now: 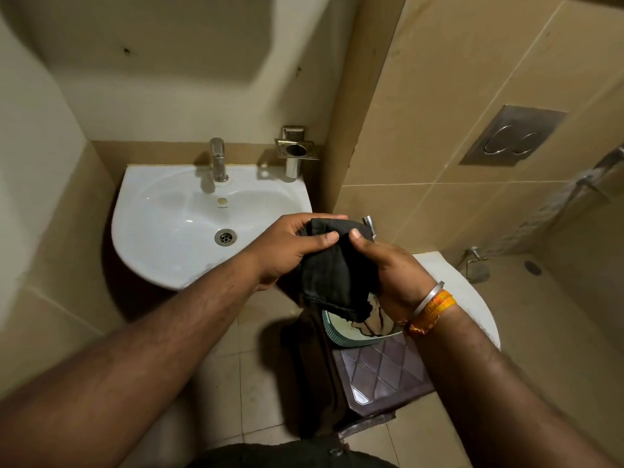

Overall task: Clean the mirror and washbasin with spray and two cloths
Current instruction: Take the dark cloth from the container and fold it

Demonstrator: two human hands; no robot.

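Both left hand (287,244) and right hand (388,268) curled tight round the crumpled black fabric cloth (337,275), held beside the white ceramic washbasin (162,251); risk: trailing edge snagging below, slipping floorward.

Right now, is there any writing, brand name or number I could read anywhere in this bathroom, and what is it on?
Nothing here can be read for sure.
Washbasin: a small dark mark just under the overflow hole, probably a brand, too small to read.
Orange wristband: faint printed marks, too blurred to read.
Flush plate, tap, black cloth: no writing visible.
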